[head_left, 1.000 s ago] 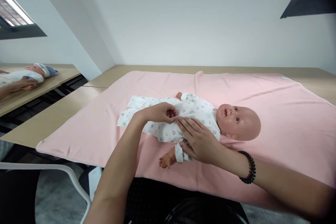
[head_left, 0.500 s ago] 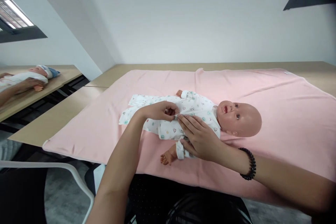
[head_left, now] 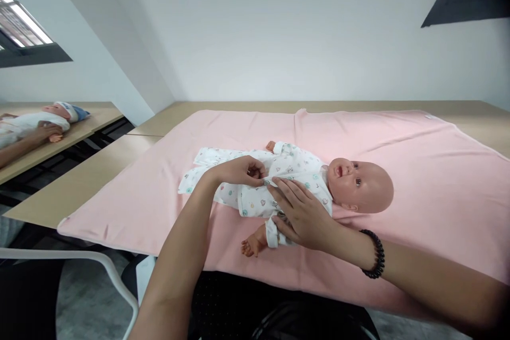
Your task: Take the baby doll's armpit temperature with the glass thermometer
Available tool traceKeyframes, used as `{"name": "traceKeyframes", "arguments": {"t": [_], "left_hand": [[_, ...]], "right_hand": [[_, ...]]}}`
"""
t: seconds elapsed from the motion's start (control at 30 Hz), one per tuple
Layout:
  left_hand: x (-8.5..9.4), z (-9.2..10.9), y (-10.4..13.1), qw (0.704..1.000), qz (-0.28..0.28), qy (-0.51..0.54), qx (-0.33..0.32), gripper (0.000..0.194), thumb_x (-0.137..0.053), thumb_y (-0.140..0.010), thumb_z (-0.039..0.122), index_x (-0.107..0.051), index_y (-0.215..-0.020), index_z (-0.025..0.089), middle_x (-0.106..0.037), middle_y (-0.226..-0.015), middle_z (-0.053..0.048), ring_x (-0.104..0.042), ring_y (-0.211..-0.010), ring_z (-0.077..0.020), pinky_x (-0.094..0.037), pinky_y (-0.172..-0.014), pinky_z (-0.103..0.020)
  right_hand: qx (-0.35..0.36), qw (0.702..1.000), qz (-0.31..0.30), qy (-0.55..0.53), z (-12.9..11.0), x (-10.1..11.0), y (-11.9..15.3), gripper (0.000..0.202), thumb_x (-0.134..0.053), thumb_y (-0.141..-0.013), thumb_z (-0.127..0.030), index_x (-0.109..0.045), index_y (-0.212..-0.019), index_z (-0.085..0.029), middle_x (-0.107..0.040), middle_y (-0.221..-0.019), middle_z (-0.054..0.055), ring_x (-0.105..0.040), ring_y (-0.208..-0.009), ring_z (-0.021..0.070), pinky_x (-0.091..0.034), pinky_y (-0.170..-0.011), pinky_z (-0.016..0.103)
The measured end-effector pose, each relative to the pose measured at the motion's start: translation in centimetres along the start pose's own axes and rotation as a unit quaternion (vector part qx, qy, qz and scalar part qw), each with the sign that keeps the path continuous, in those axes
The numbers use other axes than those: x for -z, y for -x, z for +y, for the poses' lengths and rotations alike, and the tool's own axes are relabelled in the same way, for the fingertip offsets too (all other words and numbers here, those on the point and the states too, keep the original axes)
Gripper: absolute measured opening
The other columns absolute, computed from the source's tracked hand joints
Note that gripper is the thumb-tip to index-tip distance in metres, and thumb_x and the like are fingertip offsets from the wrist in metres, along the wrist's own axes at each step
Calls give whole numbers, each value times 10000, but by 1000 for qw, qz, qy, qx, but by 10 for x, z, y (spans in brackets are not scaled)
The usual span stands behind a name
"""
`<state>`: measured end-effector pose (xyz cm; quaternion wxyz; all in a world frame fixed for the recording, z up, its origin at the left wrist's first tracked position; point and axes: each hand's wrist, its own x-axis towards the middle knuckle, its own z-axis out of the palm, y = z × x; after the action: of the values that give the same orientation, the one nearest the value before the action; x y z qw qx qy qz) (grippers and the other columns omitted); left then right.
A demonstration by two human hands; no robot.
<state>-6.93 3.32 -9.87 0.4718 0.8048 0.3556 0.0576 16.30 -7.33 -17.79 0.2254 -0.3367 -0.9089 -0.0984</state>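
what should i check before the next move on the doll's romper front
1. Left hand pinching the romper front edge at the belly: ok.
2. Right hand lying flat on the romper, fingers steadying the cloth: ok.
3. Doll flat on its back on the pink blanket, face up: ok.
4. Fastener under the fingertips closed or open: cannot tell, hidden by both hands.
5. Doll's near arm through the sleeve, hand out: ok.
6. Blanket smooth under the doll: not ok, a fold runs behind it.
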Motion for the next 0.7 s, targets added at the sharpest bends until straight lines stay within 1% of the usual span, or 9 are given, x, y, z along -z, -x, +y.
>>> {"name": "traceKeyframes", "arguments": {"t": [0.17,0.3,0.4,0.47,0.53,0.6,0.7], "left_hand": [[1,-3,0,1000,-5,-8,15,224,-723,-795,373,-701,-872,164,-539,-670,11,-441,-618,-90,-364,-570,-245],[2,-3,3,999,-22,-36,-10,223,-748,-759,384,-669,-807,182,-494,-673,21,-437,-627,-98,-372,-578,-252],[5,0,7,998,-28,-52,-27,203,-712,-787,382,-674,-841,190,-552,-755,6,-472,-673,-105,-403,-615,-251],[8,2,10,998,-31,-50,-26,221,-678,-824,397,-702,-904,192,-613,-821,-12,-504,-699,-108,-428,-642,-252],[11,3,13,999,-34,-36,-16,247,-670,-840,412,-720,-931,188,-655,-832,-24,-540,-705,-113,-436,-643,-249],[13,1,14,999,-35,-15,-1,254,-686,-836,421,-726,-919,185,-674,-794,-25,-565,-687,-116,-424,-614,-241],[14,-3,14,998,-42,0,37,298,-712,-820,465,-724,-930,187,-671,-723,-16,-556,-620,-108,-375,-545,-231]], "right_hand": [[-9,1000,-8,-5,-1,0,0,655,-408,-1023,-426,-370,-1548,-36,-403,-1553,207,-376,-1415,327,-324,-1195,515],[-20,1000,-3,-8,-2,-1,0,672,-430,-1014,-435,-359,-1554,-42,-444,-1517,206,-403,-1378,332,-346,-1177,526],[-20,1000,12,-11,-1,-2,1,680,-450,-1005,-433,-356,-1553,-41,-462,-1494,208,-406,-1370,331,-361,-1166,529],[-12,999,34,-11,0,-3,3,652,-473,-997,-420,-399,-1529,-51,-474,-1480,210,-401,-1373,334,-366,-1159,537],[9,998,66,-8,2,-4,5,581,-498,-984,-389,-478,-1472,-73,-490,-1472,198,-404,-1367,336,-352,-1161,555],[41,995,89,-3,3,-5,7,502,-510,-976,-341,-541,-1409,-90,-527,-1447,173,-429,-1343,323,-332,-1172,557],[74,993,89,-11,4,-6,8,442,-509,-965,-284,-585,-1349,-78,-608,-1351,149,-499,-1261,292,-357,-1168,504]]}}
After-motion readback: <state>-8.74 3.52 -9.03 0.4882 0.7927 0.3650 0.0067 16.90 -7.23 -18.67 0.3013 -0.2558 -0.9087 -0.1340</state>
